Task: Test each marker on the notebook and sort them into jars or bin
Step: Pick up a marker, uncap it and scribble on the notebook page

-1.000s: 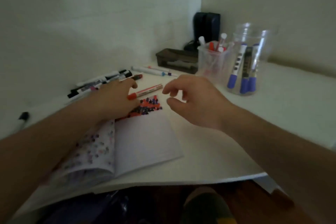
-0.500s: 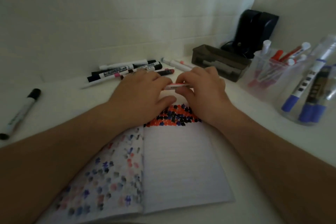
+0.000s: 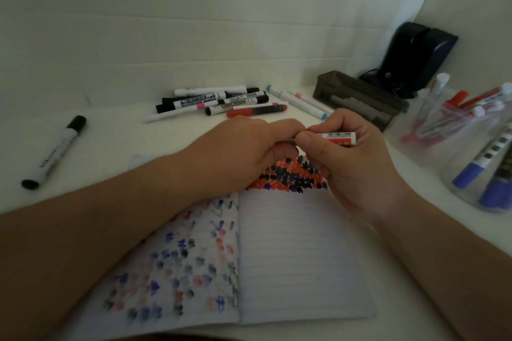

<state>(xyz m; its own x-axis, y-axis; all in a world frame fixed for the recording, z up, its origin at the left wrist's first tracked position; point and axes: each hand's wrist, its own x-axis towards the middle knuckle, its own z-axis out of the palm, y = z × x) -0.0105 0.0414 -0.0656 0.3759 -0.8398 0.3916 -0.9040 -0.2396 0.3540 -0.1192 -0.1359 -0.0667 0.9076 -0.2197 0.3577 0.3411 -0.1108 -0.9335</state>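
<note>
White table: notebook, markers, jars.

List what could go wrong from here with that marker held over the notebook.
1. Both hands, left hand and right hand, grip the red-and-white marker end to end; a cap coming off suddenly could smear ink on fingers.
2. The right elbow side sits close to the clear plastic jar of blue markers; a jerk might knock it.

A black-capped marker in the pile near the tabletop's far edge reads "WHITEBOARD MARKER". Its neighbour reads "WHITEBOARD" (seen upside down). Other labels are too blurred.
</note>
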